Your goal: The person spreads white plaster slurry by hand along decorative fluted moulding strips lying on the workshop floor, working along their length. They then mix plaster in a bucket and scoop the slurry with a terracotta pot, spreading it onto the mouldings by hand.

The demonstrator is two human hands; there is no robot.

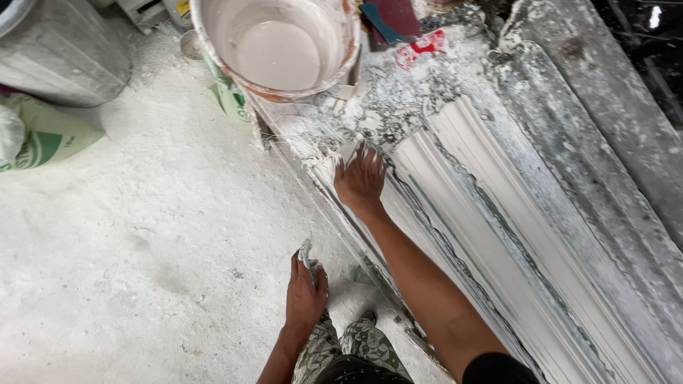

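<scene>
Looking down, head view, single frame. Right hand (361,179), centre of frame: fingers spread wide, palm flat against the near end of a long white ribbed plaster moulding (491,235); holding nothing. Moulding running from centre of frame diagonally to lower right, lying in a grey, plaster-crusted mould bed (590,192); ridges parallel, edges rough with dried splatter. Left hand (306,293), lower centre: fingers curled closed around a small whitish clump (306,253), possibly rag or fibre, kind not clear; clump sticking up above the thumb. Hand hanging beside the bench edge, well apart from the moulding, over the floor.

Upper centre: round bucket (341,50), pale wet plaster inside, rim smeared orange-brown, standing at the head of the bench, near the right hand's fingertips but not touching. Upper right of the bucket: red scrap (421,47) and a dark blue-and-maroon flat item (390,18), partly cut off. Upper left: grey metal drum (60,53). Left edge: green-and-white sack (46,135), slumped. Left half of frame: floor (142,249) coated in white dust. Bottom centre: patterned trousers (334,348).
</scene>
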